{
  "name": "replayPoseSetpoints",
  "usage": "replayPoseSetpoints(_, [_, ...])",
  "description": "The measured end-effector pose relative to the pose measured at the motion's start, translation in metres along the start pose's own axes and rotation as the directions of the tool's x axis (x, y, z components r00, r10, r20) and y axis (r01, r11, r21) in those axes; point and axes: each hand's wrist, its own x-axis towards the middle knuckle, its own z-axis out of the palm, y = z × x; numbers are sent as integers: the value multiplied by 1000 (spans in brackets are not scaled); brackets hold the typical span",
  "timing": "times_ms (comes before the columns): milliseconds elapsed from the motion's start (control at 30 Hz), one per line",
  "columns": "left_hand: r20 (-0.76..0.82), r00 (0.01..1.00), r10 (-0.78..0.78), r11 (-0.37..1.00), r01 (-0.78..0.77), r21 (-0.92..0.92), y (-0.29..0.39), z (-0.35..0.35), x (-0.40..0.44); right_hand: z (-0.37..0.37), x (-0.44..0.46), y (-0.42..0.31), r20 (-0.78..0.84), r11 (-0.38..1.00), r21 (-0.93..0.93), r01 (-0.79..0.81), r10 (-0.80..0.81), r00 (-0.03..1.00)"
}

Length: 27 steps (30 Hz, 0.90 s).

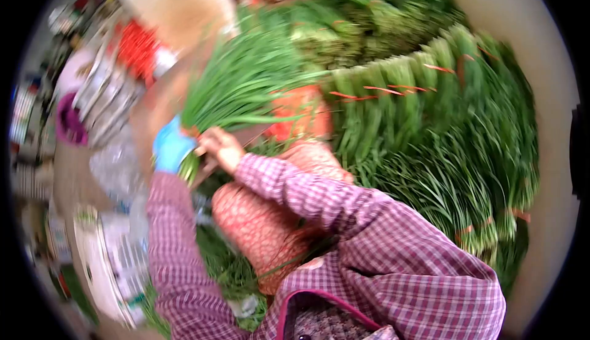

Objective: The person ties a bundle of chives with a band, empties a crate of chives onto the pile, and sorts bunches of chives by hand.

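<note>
My left hand (pixel 172 145), in a blue glove, is closed round the stem end of a bunch of garlic chives (pixel 239 82). The long green leaves fan out up and to the right, and the pale cut stems (pixel 189 167) stick out below the glove. A red-orange tie (pixel 193 132) shows on the stems by the glove. My right hand (pixel 222 148), bare, is right beside the tie with its fingers pinched together against the bunch. What lies between those fingertips is too small and blurred to make out.
Many tied chive bundles (pixel 430 100) are stacked at the right and top right. Loose leaves (pixel 227 266) lie around my legs. At the left are a pile of red ties (pixel 136 51), a purple ring-shaped object (pixel 70 119), clear plastic (pixel 114 165) and a white container (pixel 101 266).
</note>
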Motion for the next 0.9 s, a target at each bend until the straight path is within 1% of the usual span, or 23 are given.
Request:
replayPoseSetpoints(33, [-50, 995, 86, 987, -92, -134, -15, 8, 7, -5, -3, -14, 18, 993, 49, -107, 106, 994])
replayPoseSetpoints(67, [22, 982, 189, 834, -149, -532, -39, 23, 21, -9, -9, -28, -1, 993, -8, -121, 121, 993])
replayPoseSetpoints(100, [42, 985, 166, 788, -107, -607, -26, 14, 15, -18, -18, -38, -14, 991, -66, -117, 117, 993])
replayPoseSetpoints(133, [87, 979, 187, 665, -61, -744, -25, 18, 18, -32, -23, -45, -18, 961, -194, -197, 197, 980])
replayPoseSetpoints(167, [163, 969, 184, 683, -7, -730, 0, 2, 10, -51, -23, -49, -66, 902, -304, -307, 301, 951])
replayPoseSetpoints(200, [213, 951, 223, 576, 48, -816, 26, -7, -1, -66, -24, -59, -92, 865, -364, -344, 334, 938])
replayPoseSetpoints(267, [213, 933, 290, 385, 90, -919, 72, -8, -12, -87, -31, -89, -79, 877, -378, -296, 289, 954])
replayPoseSetpoints(300, [225, 923, 312, 326, 119, -938, 98, -4, -21, -100, -19, -79, -145, 888, -461, -3, -72, 987])
replayPoseSetpoints(333, [239, 913, 329, 266, 153, -952, 119, -2, -28, -84, -56, -140, -139, 940, -340, -14, -35, 990])
replayPoseSetpoints(400, [99, 930, 355, 274, -3, -962, 148, 32, -21, -108, -58, -152, -143, 939, -279, 201, -248, 958])
replayPoseSetpoints(433, [106, 915, 388, 277, -6, -961, 171, 34, -31, -112, -72, -166, -288, 880, -392, 269, -395, 872])
replayPoseSetpoints(467, [109, 903, 417, 279, -13, -960, 193, 35, -42, -118, -88, -182, -333, 812, -516, 274, -484, 809])
replayPoseSetpoints(500, [84, 856, 510, 258, -59, -964, 204, 49, -41, -128, -103, -196, -328, 757, -585, 290, -549, 769])
replayPoseSetpoints(533, [124, 832, 541, 138, 58, -989, 219, 53, -58, -133, -121, -213, -313, 698, -649, 302, -606, 731])
replayPoseSetpoints(600, [-46, 780, 624, -123, 40, -992, 257, 71, -66, -135, -172, -251, -269, 468, -876, 118, -678, 684])
replayPoseSetpoints(633, [-28, 692, 722, -183, 152, -971, 275, 67, -69, -136, -192, -262, -210, 298, -954, 45, -765, 609])
replayPoseSetpoints(667, [-19, 675, 737, -246, 242, -938, 291, 80, -57, -142, -215, -277, -133, 154, -988, -19, -777, 615])
replayPoseSetpoints(733, [-82, 586, 806, -378, 404, -833, 340, 31, -86, -116, -277, -325, -112, -14, -984, -178, -726, 679])
replayPoseSetpoints(800, [-251, 435, 865, -461, 488, -741, 359, 47, -42, -111, -325, -364, 22, -280, -902, -327, -789, 614])
replayPoseSetpoints(867, [-9, 541, 841, -397, 606, -690, 374, 20, -26, -129, -362, -402, 198, -466, -761, -452, -829, 522])
replayPoseSetpoints(900, [-148, 510, 847, -422, 477, -771, 380, 6, -26, -137, -382, -423, 202, -492, -690, -531, -835, 511])
